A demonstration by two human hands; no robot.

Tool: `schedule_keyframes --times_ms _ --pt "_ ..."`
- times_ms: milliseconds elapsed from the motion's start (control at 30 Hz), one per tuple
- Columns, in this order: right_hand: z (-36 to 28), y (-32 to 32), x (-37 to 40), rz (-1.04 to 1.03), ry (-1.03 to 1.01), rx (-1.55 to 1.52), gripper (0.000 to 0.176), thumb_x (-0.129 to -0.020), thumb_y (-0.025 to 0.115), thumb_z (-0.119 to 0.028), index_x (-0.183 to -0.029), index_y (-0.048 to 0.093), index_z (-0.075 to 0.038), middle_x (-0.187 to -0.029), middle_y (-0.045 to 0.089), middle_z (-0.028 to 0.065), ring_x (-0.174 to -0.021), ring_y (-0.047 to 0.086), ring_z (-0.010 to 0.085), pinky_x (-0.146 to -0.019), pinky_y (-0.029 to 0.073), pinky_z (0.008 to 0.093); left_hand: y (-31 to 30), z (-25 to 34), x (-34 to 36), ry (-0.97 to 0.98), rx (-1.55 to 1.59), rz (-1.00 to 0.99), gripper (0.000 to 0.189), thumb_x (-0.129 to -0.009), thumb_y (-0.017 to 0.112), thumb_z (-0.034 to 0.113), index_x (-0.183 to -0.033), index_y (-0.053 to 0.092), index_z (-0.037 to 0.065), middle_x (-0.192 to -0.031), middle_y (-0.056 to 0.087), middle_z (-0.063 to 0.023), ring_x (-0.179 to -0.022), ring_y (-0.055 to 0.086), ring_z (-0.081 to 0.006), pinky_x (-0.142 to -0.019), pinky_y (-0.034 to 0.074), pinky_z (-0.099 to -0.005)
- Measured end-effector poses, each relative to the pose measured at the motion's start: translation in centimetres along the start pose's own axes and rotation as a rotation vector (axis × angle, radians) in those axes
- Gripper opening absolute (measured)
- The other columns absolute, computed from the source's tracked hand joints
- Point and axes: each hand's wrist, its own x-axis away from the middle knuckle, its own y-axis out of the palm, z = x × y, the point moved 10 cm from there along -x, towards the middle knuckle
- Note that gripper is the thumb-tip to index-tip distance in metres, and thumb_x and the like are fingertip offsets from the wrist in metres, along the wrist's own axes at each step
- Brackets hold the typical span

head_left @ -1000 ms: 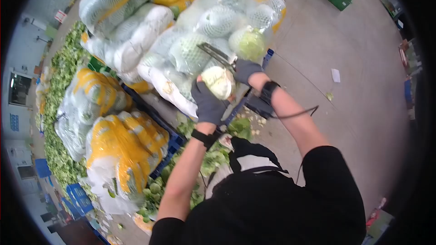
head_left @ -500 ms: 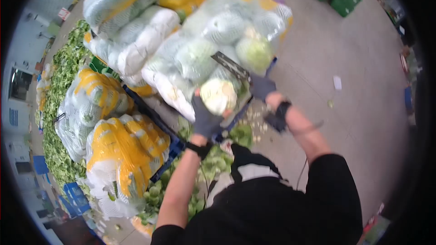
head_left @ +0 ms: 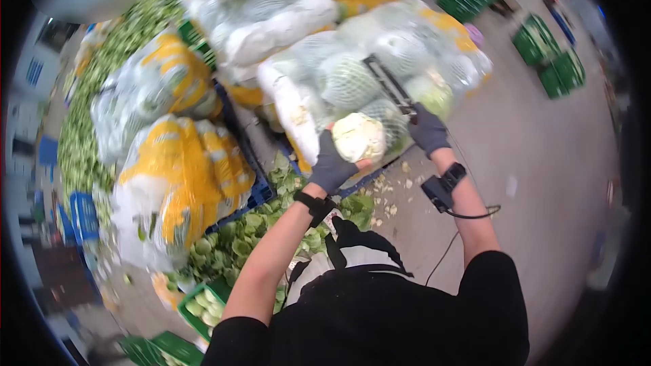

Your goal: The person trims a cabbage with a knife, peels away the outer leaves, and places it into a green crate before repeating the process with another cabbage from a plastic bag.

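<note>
A pale cabbage (head_left: 359, 137), whitish on the side that faces me, rests in my left hand (head_left: 333, 163). The grey-gloved fingers and thumb wrap its left and lower sides. In my right hand (head_left: 428, 130), also gloved in grey, is the handle of a long, narrow knife (head_left: 388, 86). Its dark blade points up and left, apart from the held cabbage. Behind both hands lies a clear plastic bag of cabbages, several wrapped in white foam netting (head_left: 349, 81). A light green cabbage (head_left: 434, 93) without visible netting sits just beyond my right hand.
Yellow-and-clear bags (head_left: 183, 176) stand at left beside a blue pallet (head_left: 261, 193). Loose leaves (head_left: 251, 227) and cut scraps (head_left: 390, 207) litter the floor. Green crates (head_left: 561, 73) stand at the far right; another crate (head_left: 193, 313) holds pale vegetables at lower left.
The view has swung, so the bags and both hands appear farther right. My left hand still holds the cabbage and my right the knife. The cabbage's pale side is turned somewhat differently.
</note>
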Motion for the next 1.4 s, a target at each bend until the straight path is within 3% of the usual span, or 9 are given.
schedule_keyframes --times_ms 167,300,367,400,467,600,867,1233,1400 --pt "-0.3 -0.3 -8.0 -0.061 -0.077 0.136 0.05 -0.082 0.047 -0.027 -0.127 0.038 -0.008 -0.105 0.057 0.0216 -0.095 0.055 0.0355 -0.08 0.044 0.0433 -2.7 -1.0 2.3 -0.012 0.004 -0.037 0.083 -0.055 0.081 0.027 -0.122 0.037 0.0 -0.116 0.049 -0.0123 -0.108 0.048 -0.0212 -0.093 0.039 -0.0334" --pt "5.0 9.6 -19.5 -0.07 -0.518 0.529 0.045 -0.087 0.039 -0.034 -0.12 0.047 -0.005 -0.118 0.049 0.0219 -0.11 0.045 0.0341 -0.094 0.034 0.0402 -10.2 -1.6 11.5 -0.419 -0.135 0.186 0.089 -0.056 0.08 0.03 -0.125 0.033 -0.001 -0.116 0.05 -0.0186 -0.108 0.049 -0.0254 -0.093 0.038 -0.0349" --pt "5.3 7.7 -19.6 -0.117 -0.464 0.381 0.052 -0.087 0.039 -0.039 -0.126 0.04 -0.005 -0.122 0.047 0.0197 -0.111 0.045 0.0343 -0.095 0.033 0.0436 -14.8 -2.3 16.2 -0.345 -0.14 0.399 0.082 -0.056 0.079 0.026 -0.123 0.04 0.0 -0.114 0.053 -0.0172 -0.105 0.051 -0.0231 -0.091 0.039 -0.033" --pt "3.4 6.6 -18.6 -0.047 -0.39 0.913 0.057 -0.087 0.039 -0.043 -0.128 0.037 -0.004 -0.119 0.049 0.0185 -0.106 0.049 0.0353 -0.087 0.04 0.0458 -16.9 -0.9 18.3 -0.227 -0.102 0.419 0.075 -0.055 0.079 0.025 -0.119 0.045 0.001 -0.111 0.056 -0.015 -0.102 0.053 -0.0215 -0.09 0.04 -0.0323" --pt "4.2 2.9 -21.2 0.305 -0.245 0.613 0.066 -0.079 0.053 -0.045 -0.125 0.038 -0.001 -0.105 0.054 0.0206 -0.094 0.054 0.0366 -0.073 0.047 0.0476 -21.0 -1.5 23.3 -0.029 -0.027 0.553 0.058 -0.054 0.078 0.02 -0.106 0.058 0.003 -0.102 0.062 -0.0085 -0.094 0.057 -0.0165 -0.087 0.043 -0.0305" --pt "-8.5 1.5 -16.6 0.397 -0.631 0.453 0.063 -0.076 0.06 -0.035 -0.124 0.041 0.002 -0.108 0.053 0.024 -0.099 0.052 0.0399 -0.084 0.043 0.0455 -27.7 -6.8 41.2 -0.308 -0.13 0.984 0.059 -0.059 0.076 0.031 -0.107 0.057 0.003 -0.099 0.063 -0.0101 -0.09 0.059 -0.0178 -0.083 0.045 -0.0308" --pt "-33.3 14.9 1.3 -0.202 -1.067 0.215 0.051 -0.08 0.059 -0.016 -0.125 0.04 -0.002 -0.122 0.041 0.0205 -0.116 0.038 0.0337 -0.099 0.03 0.0396 -22.2 -20.4 74.4 -0.612 0.399 1.83 0.064 -0.063 0.078 0.032 -0.113 0.053 0.001 -0.105 0.059 -0.0094 -0.091 0.058 -0.0173 -0.077 0.047 -0.0304" --pt "-47.1 34.5 15.6 -0.526 -1.403 0.181 0.054 -0.07 0.064 -0.017 -0.119 0.045 -0.002 -0.123 0.043 0.0196 -0.113 0.041 0.034 -0.096 0.033 0.0402 -29.6 -21.5 104.5 -1.269 0.109 2.168 0.083 -0.064 0.071 0.041 -0.13 0.035 0.004 -0.131 0.039 -0.0165 -0.118 0.041 -0.0301 -0.096 0.036 -0.0371" --pt "-54.4 33.6 32.3 -0.633 -1.196 0.335 0.054 -0.069 0.063 -0.014 -0.119 0.046 -0.005 -0.118 0.049 0.0172 -0.113 0.045 0.0299 -0.094 0.037 0.0366 -40.0 -15.3 101.0 -1.185 0.041 1.91 0.078 -0.063 0.071 0.042 -0.121 0.042 0.0 -0.119 0.05 -0.0218 -0.111 0.048 -0.0332 -0.093 0.038 -0.0363"
